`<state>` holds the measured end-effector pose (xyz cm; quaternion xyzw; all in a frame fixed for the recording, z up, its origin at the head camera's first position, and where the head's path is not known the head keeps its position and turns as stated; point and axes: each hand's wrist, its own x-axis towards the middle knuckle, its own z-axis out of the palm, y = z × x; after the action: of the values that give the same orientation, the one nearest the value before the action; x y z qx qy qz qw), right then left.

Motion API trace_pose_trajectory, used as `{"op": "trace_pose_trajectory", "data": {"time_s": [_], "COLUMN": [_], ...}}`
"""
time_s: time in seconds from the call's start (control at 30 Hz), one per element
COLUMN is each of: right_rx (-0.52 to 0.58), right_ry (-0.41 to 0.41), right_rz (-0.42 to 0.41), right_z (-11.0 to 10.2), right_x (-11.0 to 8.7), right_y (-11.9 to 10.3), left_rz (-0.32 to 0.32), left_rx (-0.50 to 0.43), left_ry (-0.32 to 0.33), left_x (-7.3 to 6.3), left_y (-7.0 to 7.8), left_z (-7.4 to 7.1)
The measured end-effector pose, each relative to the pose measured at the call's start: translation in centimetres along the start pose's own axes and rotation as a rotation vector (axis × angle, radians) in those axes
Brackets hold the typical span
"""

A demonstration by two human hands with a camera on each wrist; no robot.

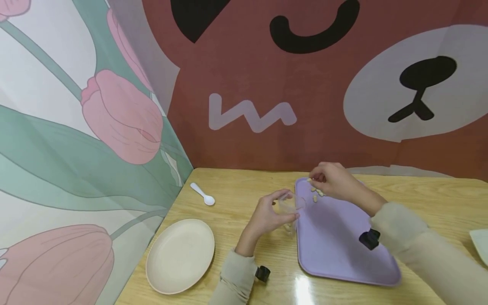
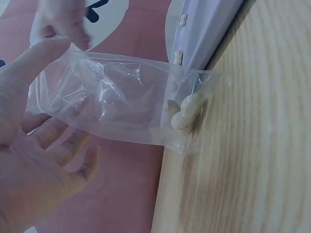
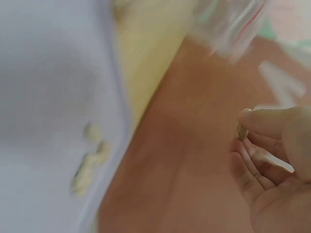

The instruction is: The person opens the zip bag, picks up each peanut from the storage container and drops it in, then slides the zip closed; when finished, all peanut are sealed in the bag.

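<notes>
My left hand [image 1: 267,216] holds a clear zip bag [image 2: 116,97] by its mouth, thumb on one side and fingers on the other. A few peanuts [image 2: 187,114] lie at the bottom of the bag, close to the tabletop beside the tray's left edge. Over the far left corner of the purple tray [image 1: 343,237], my right hand [image 1: 335,180] pinches a single peanut [image 3: 241,131] between thumb and fingertips. Below that hand, several loose peanuts [image 1: 319,192] lie on the tray.
A cream oval plate [image 1: 181,256] sits on the wooden table [image 1: 244,186] at the left, with a white spoon [image 1: 202,194] beyond it. At the right edge is part of a white dish [image 1: 480,243]. Printed cloth hangs behind and to the left.
</notes>
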<state>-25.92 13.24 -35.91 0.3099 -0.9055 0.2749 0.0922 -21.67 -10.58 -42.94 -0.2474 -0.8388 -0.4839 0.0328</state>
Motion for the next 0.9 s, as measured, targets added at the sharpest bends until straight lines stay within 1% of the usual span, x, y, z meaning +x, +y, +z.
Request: {"op": "trace_pose_trajectory", "data": {"time_s": [0.1, 0.2, 0.3, 0.4, 0.57, 0.67, 0.9], "right_rx": [0.020, 0.028, 0.041, 0.048, 0.052, 0.057, 0.084], "right_ry": [-0.005, -0.017, -0.031, -0.037, -0.040, -0.053, -0.132], "right_rz": [-0.070, -0.122, -0.151, -0.168, -0.185, -0.177, -0.126], "right_z": [0.1, 0.3, 0.6, 0.7, 0.9, 1.0, 1.2], "right_x": [0.2, 0.3, 0.3, 0.3, 0.4, 0.5, 0.4], "right_y": [-2.2, -3.7, -4.6, -5.0, -5.1, -5.1, -5.3], "left_rz": [0.005, 0.009, 0.009, 0.006, -0.002, -0.012, -0.010], "left_rx": [-0.005, -0.010, -0.008, -0.004, 0.004, 0.006, 0.005], "left_ry": [-0.004, -0.002, 0.002, 0.000, -0.002, -0.001, -0.001], "left_x": [0.0, 0.0, 0.0, 0.0, 0.0, 0.0, 0.0], "left_y": [-0.1, -0.2, -0.2, -0.2, -0.2, -0.2, -0.3], "left_z": [0.0, 0.0, 0.0, 0.0, 0.0, -0.1, -0.1]}}
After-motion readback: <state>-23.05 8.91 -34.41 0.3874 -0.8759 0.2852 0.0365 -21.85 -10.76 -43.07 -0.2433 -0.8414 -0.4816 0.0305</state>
